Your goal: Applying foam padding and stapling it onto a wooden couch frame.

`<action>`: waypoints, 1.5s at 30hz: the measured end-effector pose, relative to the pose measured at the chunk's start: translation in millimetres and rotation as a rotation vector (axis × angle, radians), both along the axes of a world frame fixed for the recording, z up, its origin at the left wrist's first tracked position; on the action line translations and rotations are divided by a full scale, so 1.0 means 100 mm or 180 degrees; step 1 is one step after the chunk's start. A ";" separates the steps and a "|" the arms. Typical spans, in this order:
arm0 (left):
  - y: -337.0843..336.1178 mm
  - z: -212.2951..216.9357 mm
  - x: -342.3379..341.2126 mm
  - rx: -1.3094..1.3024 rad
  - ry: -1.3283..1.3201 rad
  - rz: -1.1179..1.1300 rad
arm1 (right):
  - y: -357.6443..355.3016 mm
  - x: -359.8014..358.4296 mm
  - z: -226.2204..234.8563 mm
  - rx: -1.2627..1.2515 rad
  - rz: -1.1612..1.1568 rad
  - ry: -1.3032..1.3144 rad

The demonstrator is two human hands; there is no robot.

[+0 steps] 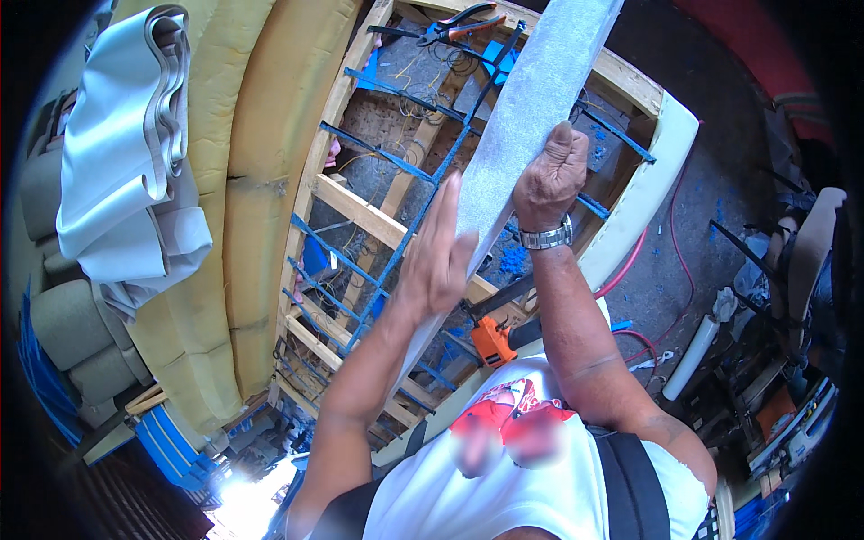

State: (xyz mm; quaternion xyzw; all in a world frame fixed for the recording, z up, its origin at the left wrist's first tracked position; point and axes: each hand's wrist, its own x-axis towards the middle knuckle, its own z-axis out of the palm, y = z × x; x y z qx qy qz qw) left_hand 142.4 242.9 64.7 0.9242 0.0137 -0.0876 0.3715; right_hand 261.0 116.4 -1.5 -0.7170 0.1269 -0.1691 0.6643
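Observation:
A long pale grey strip (517, 117), fabric-like on its surface, runs slantwise over a wooden frame (360, 211) from the top edge toward my body. My left hand (436, 256) lies along the strip's left edge with fingers stretched out and the thumb across its face. On the opposite edge my right hand (551, 175) is closed, fingers curled and pinching the strip's border. A metal watch sits on that wrist. Dark blue webbing straps (409, 168) cross the frame beneath. Close to my right forearm, near my body, is an orange and black power tool (493, 342).
Orange-handled pliers (450, 27) rest at the frame's far end. Yellow foam slabs (261, 162) and a folded pale upholstery sheet (121, 144) are at left. A red hose (625, 263) trails along the floor at right, near a white roll (693, 360) and clutter.

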 end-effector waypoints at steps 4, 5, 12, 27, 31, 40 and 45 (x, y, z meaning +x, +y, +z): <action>0.02 -0.41 1.23 -0.2795 0.0681 0.0048 | 0.03 0.02 0.02 0.0004 -0.0085 0.0062; 0.01 -0.52 1.53 -0.3913 0.1271 0.0250 | 0.03 0.03 0.02 0.0005 0.0030 0.0154; -0.10 -0.76 2.34 -0.3913 0.1783 0.0142 | 0.07 0.05 0.05 0.0206 0.0079 0.0057; -0.27 -0.15 1.88 0.0435 -0.0961 -0.1153 | 0.20 0.03 -0.01 0.0254 -0.0050 0.0130; -0.31 -0.11 1.78 0.0032 -0.1142 -0.1114 | 0.16 0.04 0.02 0.0405 0.0004 0.0362; -0.18 -0.08 1.27 -0.0144 -0.0659 -0.0879 | 0.09 0.06 0.05 0.0315 0.0042 0.0445; -0.10 -0.06 1.32 0.0291 -0.0691 -0.0813 | -0.42 -0.26 0.06 -0.0126 0.1213 -0.0047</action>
